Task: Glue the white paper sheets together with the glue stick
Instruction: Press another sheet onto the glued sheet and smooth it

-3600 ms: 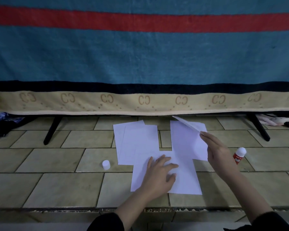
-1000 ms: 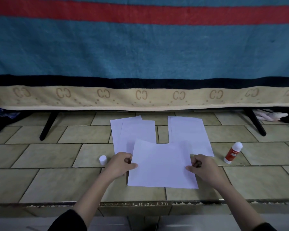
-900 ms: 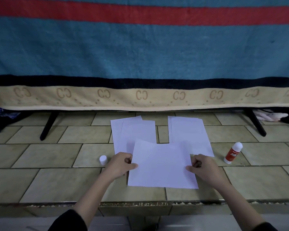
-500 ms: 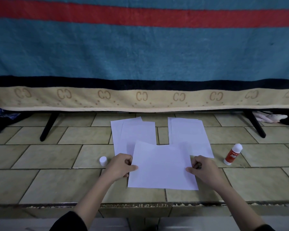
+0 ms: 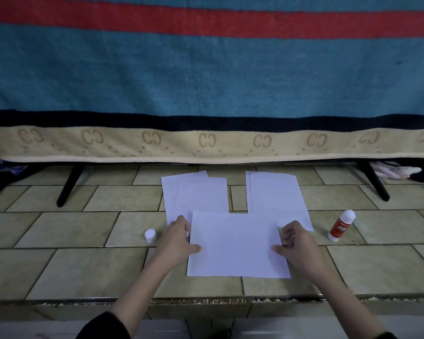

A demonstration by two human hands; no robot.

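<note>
A white paper sheet (image 5: 235, 243) lies on the tiled floor in front of me. My left hand (image 5: 176, 241) pinches its left edge and my right hand (image 5: 296, 243) pinches its right edge, thumbs on top. Behind it lie a left stack of white sheets (image 5: 196, 192) and a right stack of white sheets (image 5: 274, 194). The red and white glue stick (image 5: 341, 225) stands uncapped to the right, apart from my right hand. Its white cap (image 5: 150, 235) sits on the floor just left of my left hand.
A blue, red and beige blanket (image 5: 206, 81) hangs across the back over black legs (image 5: 67, 185), with another leg (image 5: 375, 182) at the right. Dark cloth (image 5: 0, 174) lies far left, a pale item (image 5: 394, 171) far right. A metal floor edge (image 5: 206, 300) runs near me.
My right hand laid the lifted sheet down; both hands now hold the front sheet's side edges. Over the last second the hands shifted only slightly.
</note>
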